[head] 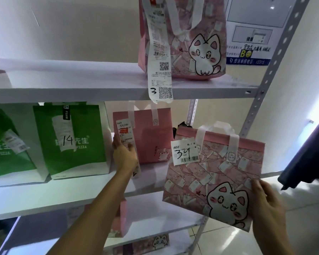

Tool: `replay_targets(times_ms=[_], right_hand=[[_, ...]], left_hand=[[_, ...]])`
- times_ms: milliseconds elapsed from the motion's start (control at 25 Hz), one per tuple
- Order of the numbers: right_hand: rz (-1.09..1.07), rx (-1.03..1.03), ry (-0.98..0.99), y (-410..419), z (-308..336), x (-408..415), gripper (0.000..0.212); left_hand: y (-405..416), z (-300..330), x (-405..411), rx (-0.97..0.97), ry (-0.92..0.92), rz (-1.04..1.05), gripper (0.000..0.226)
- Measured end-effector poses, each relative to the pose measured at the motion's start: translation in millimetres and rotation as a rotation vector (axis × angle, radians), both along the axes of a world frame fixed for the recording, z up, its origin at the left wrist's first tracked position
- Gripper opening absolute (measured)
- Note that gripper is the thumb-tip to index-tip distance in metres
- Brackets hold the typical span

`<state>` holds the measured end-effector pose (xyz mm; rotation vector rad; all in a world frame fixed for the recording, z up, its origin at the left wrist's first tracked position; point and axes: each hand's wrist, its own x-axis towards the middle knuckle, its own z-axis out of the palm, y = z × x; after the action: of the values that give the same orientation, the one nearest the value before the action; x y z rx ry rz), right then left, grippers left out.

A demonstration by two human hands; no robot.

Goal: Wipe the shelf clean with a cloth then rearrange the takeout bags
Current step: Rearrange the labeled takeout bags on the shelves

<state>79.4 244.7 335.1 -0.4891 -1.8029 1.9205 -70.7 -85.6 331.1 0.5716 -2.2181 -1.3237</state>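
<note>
While the right hand (267, 205) grips the tilted pink cat bag (214, 179), the left hand (124, 155) lies flat-fingered on another pink bag (149, 137), half covering its receipt (125, 137).

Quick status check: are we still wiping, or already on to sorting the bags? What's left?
No cloth is in view, so wiping looks finished, though I can't confirm it. Rearranging is under way: the right hand holds the pink cat bag marked 34 off the shelf, tilted, and the left hand touches the plain pink bag on the middle shelf. Left: seat bag 34, probably beside it.
</note>
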Motion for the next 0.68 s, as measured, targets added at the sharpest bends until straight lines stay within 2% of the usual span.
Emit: replay_targets(times_ms=[80, 200, 320, 480, 680], right_hand=[[0.016, -0.005, 0.004, 1.5, -0.8, -4.3, 0.023], [0.035, 0.000, 0.006, 6.7, 1.9, -13.2, 0.021], [0.052, -0.011, 0.015, 11.8, 6.3, -20.9, 0.022], [0.037, 0.011, 0.059, 16.1, 6.0, -26.9, 0.022], [0.005, 0.018, 0.112, 16.2, 5.4, -28.4, 0.019]], left_hand=[[-4.2, 1.7, -6.0, -0.061, -0.110, 0.062, 0.072], [-6.8, 8.0, -11.4, -0.056, -0.138, 0.091, 0.072], [-7.3, 6.9, -11.7, -0.008, -0.123, 0.144, 0.057], [2.8, 1.9, -2.7, -0.026, -0.023, 0.079, 0.018], [31.1, 6.4, 36.1, 0.013, 0.072, 0.025, 0.015]])
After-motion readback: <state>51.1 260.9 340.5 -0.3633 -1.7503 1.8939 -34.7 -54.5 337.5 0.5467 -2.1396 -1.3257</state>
